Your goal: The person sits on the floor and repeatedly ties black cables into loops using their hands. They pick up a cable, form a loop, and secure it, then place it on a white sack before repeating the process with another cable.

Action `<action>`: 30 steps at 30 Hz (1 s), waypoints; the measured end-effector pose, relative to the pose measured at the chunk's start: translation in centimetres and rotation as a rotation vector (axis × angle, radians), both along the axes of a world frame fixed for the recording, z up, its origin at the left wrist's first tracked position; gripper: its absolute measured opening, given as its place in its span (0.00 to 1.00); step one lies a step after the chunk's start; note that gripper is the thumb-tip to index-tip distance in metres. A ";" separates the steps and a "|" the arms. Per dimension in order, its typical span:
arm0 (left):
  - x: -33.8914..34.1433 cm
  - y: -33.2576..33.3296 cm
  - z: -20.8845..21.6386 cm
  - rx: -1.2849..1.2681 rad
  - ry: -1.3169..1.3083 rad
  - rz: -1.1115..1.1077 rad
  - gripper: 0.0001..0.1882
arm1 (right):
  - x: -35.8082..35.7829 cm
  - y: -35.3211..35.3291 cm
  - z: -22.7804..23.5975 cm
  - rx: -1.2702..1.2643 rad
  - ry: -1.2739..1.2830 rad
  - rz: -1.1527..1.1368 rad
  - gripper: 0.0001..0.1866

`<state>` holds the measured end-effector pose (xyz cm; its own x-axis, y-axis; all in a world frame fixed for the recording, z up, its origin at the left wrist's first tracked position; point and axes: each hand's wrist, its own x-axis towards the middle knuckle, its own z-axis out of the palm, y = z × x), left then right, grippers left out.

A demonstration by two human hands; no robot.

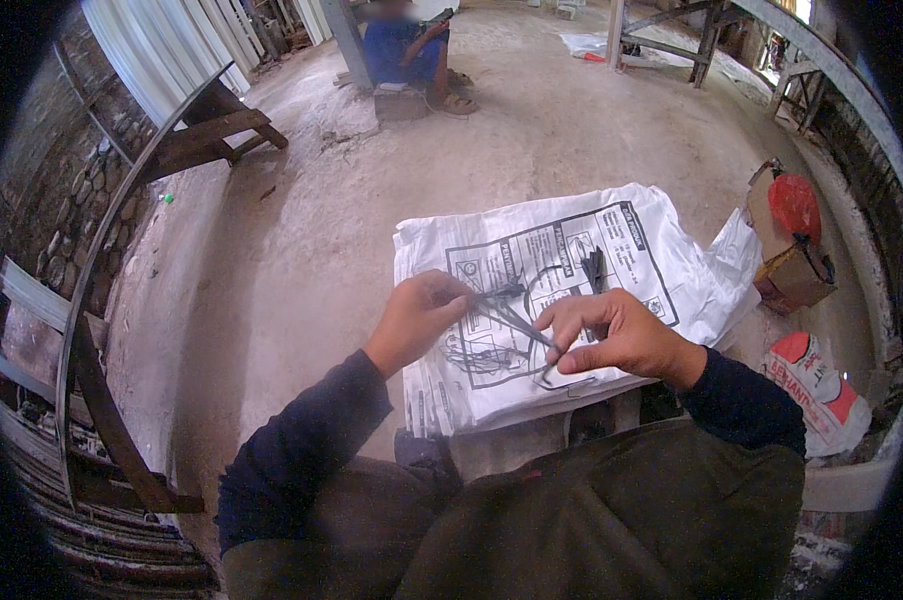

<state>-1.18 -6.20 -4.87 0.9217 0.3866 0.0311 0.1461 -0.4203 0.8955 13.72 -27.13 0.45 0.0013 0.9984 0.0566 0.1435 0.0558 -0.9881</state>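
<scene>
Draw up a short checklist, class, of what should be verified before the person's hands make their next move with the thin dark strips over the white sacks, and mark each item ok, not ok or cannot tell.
1. Left hand pinches one end of the thin dark strips: ok.
2. Right hand grips the other end: ok.
3. Strips are untangled: cannot tell, they cross and blur.
4. Stack of white sacks lies flat under the hands: ok.
5. Spare dark bundle rests on the sacks within reach: ok.
6. Seated person across the floor is well away: ok.
</scene>
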 end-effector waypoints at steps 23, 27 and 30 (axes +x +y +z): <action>-0.9 0.5 3.9 -0.377 -0.081 0.100 0.04 | 1.5 0.0 -0.6 0.049 -0.041 -0.480 0.07; -0.5 0.4 3.3 -0.386 -0.139 0.195 0.04 | 0.1 -0.2 0.2 0.001 0.248 -0.040 0.09; -0.3 0.2 2.6 -0.328 -0.144 0.212 0.04 | -0.4 -0.1 1.0 0.005 0.191 0.069 0.09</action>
